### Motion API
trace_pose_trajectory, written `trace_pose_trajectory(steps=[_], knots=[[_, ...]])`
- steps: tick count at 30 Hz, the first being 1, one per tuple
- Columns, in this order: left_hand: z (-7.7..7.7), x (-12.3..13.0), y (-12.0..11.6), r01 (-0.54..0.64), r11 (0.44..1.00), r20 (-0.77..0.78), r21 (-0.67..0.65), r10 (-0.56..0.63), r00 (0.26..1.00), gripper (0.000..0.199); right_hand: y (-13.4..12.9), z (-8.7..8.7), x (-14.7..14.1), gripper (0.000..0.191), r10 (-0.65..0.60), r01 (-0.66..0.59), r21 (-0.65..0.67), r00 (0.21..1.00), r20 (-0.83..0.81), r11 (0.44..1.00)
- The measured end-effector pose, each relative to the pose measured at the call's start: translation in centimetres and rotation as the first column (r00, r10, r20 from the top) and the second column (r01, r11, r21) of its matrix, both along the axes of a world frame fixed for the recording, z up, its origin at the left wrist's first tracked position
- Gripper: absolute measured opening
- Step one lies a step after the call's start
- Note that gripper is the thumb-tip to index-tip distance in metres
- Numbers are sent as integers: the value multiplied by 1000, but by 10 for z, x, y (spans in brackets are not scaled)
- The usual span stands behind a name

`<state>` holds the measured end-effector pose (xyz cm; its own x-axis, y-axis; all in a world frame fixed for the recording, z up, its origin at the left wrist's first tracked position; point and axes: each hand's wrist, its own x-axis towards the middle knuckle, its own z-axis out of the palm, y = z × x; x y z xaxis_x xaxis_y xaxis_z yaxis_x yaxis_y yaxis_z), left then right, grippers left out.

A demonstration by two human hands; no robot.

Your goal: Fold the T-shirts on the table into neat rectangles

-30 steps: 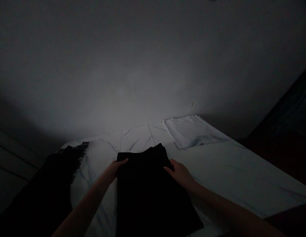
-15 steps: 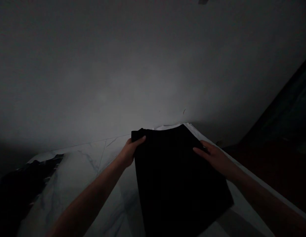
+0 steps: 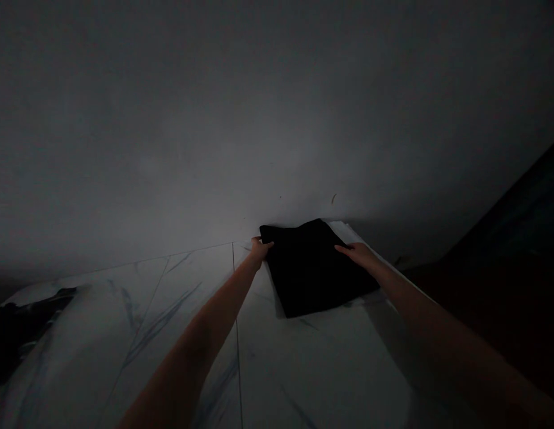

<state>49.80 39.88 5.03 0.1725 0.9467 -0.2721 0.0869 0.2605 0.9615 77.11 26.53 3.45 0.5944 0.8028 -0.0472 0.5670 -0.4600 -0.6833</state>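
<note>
This was a dim indoor room, whether home or workshop unclear: a plain grey wall stood behind a white, blue-grey-veined, marble-patterned tabletop, with dark, rumpled cloth at its left end.

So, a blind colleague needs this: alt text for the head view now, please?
A left hand and right hand grip opposite sides of a black cloth that partly hides a white cloth on a marbled table against a grey wall. Dark fabric lies at left.
</note>
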Motion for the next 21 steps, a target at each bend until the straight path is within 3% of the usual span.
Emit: trace_pose_trajectory(steps=[2, 5, 9, 12, 14, 16, 19, 21], knots=[[-9, -9, -15, 24, 1000, 0, 16, -24, 1000, 74, -9, -2, 2, 41, 25, -25, -78, 1000, -1, 997], [-15, -19, -44, 191, 980, 23, 53, -193, 981, 82, -17, 5, 3, 38, 103, -96, -120, 993, 57, 988], [-13, -27, -77, 347, 936, -14, 64, -347, 938, 74, -23, 20, 11, 29, 150, -125, -112, 958, 246, 986], [-10, -28, -82, 357, 933, -106, -33, -359, 927, 66, -25, 23, 19, 28, 236, -168, -239, 927, 293, 956], [-10, -26, -75, 318, 946, -140, -55, -323, 936, 64, -21, 22, 22, 29, 311, -201, -390, 918, 245, 899], [-10, -20, -59, 204, 979, -121, -15, -205, 971, 62, -8, 21, 20, 39, 325, -202, -461, 923, 207, 864], [-9, -6, -28, -5, 999, -74, 38, 8, 997, 64, 22, 23, 12, 53, 198, -87, -373, 941, 273, 924], [-7, 5, -7, -87, 995, -52, 47, 89, 995, 60, 43, 23, 5, 59, 82, 19, -301, 945, 317, 953]])
